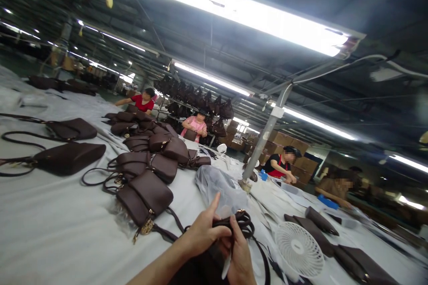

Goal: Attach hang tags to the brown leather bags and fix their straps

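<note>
My left hand (207, 229) is closed around a looped dark brown bag strap (245, 226), its index finger pointing up. On the other side, my right hand (241, 256) grips the same bundle, thumb on top. A small gold-coloured metal piece shows at the far end of the loops. Below the fingers hangs a thin whitish strip (227, 266), whose kind I cannot make out. The nearest dark brown handbag (147, 196) lies just left of my hands, with a gold-coloured chain or tassel at its corner. A clear plastic bag (217, 187) lies beyond my fingers.
Several brown handbags (172, 149) are heaped across the white-covered table (83, 231), with more at far left. A white fan (299, 249) and brown pouches (364, 262) lie at right. A metal post (267, 138) rises from the table. Several people work beyond it.
</note>
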`<action>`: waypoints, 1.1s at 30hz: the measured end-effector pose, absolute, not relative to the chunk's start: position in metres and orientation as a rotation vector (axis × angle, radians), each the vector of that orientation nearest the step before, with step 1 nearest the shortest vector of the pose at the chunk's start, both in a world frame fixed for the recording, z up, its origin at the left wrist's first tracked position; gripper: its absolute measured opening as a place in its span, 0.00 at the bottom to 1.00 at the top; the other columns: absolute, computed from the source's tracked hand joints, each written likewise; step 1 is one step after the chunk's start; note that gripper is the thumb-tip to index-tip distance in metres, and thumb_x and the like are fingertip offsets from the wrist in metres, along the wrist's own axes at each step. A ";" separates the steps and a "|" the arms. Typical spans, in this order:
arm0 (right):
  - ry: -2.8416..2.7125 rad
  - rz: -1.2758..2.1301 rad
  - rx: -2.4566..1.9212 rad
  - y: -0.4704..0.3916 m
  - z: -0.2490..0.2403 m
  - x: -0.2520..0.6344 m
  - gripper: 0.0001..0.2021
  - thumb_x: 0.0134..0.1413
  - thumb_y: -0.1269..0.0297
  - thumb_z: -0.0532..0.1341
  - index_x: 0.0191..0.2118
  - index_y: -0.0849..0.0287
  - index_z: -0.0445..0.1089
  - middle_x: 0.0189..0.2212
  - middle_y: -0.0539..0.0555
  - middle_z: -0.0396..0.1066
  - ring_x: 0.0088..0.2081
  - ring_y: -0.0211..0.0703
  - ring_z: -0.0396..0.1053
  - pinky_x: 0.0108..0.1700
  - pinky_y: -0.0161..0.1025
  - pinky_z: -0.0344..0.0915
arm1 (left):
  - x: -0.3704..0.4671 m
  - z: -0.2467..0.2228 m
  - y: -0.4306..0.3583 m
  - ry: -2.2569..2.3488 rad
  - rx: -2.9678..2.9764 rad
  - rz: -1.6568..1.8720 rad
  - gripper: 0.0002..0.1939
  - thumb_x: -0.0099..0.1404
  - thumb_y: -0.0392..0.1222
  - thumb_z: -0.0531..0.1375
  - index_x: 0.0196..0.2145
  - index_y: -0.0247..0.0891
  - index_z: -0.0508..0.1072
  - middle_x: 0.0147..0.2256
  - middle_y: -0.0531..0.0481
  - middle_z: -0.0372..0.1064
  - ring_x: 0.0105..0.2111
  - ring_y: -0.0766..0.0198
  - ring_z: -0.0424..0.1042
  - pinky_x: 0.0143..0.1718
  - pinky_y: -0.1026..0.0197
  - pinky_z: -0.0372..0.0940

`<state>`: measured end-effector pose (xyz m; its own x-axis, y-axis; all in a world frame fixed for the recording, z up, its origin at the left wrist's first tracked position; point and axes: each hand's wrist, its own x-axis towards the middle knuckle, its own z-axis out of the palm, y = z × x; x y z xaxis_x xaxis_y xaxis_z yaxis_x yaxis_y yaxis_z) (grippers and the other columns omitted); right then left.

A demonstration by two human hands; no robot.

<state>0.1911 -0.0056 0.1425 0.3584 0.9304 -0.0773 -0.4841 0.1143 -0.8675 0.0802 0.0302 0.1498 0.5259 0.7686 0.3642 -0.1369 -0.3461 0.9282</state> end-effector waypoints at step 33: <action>-1.184 0.871 -1.280 -0.031 0.183 0.222 0.27 0.37 0.43 0.69 0.37 0.61 0.69 0.15 0.45 0.65 0.12 0.27 0.50 0.14 0.27 0.44 | 0.078 0.159 0.033 0.630 1.819 1.069 0.14 0.63 0.38 0.52 0.36 0.32 0.77 0.32 0.50 0.73 0.35 0.62 0.67 0.38 0.65 0.61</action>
